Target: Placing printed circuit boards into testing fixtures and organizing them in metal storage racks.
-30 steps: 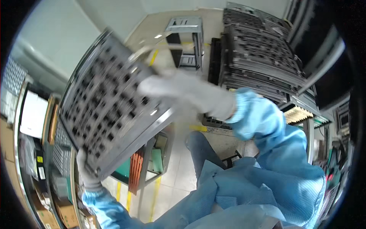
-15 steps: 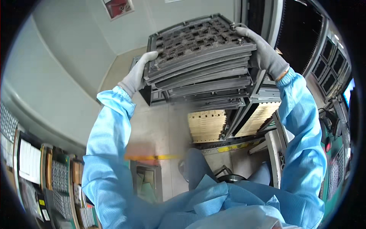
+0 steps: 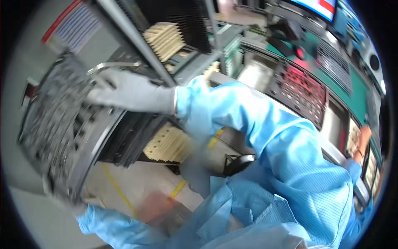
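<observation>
A dark grey fixture tray [image 3: 62, 124] full of cutouts is at the left, tilted and smeared by motion. My right hand [image 3: 128, 92], in a grey glove, grips its right edge, fingers over the top. My gloved left hand [image 3: 62, 198] is at the tray's near corner; it is blurred, but its fingers appear closed round the edge. Just past the right fingers is a bent silver bar [image 3: 112, 66]. More dark trays [image 3: 128, 137] are stacked beyond the held one, partly hidden by it and my right arm.
Cream slotted racks [image 3: 168, 143] stand by the stack, near a metal frame post [image 3: 137, 37]. On the right, a conveyor line carries another dark tray [image 3: 298, 89] under red light. Keyboard [image 3: 333, 62] and monitor lie beyond. Another person's hand [image 3: 364, 139] works at the far right.
The view has swung to the right, bringing the conveyor line in. The top tray, held in both hands, has come away from the stack and now shows at the left.
</observation>
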A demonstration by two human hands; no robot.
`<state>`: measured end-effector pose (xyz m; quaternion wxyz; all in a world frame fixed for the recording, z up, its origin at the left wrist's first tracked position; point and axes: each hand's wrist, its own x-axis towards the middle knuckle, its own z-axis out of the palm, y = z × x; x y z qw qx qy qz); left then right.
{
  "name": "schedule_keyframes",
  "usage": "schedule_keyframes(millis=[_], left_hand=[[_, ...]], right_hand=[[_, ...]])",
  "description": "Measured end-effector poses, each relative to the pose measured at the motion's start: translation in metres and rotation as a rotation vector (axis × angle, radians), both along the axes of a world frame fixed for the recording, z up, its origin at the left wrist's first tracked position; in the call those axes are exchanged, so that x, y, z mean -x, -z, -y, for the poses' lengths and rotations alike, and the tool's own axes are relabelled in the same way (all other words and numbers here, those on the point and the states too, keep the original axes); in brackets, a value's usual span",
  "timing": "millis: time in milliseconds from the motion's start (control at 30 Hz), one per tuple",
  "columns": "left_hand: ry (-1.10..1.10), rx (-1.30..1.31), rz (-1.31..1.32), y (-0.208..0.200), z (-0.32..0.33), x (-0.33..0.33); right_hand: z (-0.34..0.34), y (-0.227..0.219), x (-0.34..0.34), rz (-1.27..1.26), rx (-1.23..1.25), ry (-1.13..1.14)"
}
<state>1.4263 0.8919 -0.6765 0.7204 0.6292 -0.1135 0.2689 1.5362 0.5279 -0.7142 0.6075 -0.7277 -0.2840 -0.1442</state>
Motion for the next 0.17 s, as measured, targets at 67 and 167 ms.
schedule_keyframes(millis=[67,167], left_hand=[[-0.446,-0.592,0.330,0.014,0.050,0.027],[-0.005,-0.377,0.340,0.056,0.025,0.028]], right_hand=[[0.027,-0.006,0.038,-0.158,-0.029,-0.117],[0.074,0.022,0.042,0.524,0.624,0.278]])
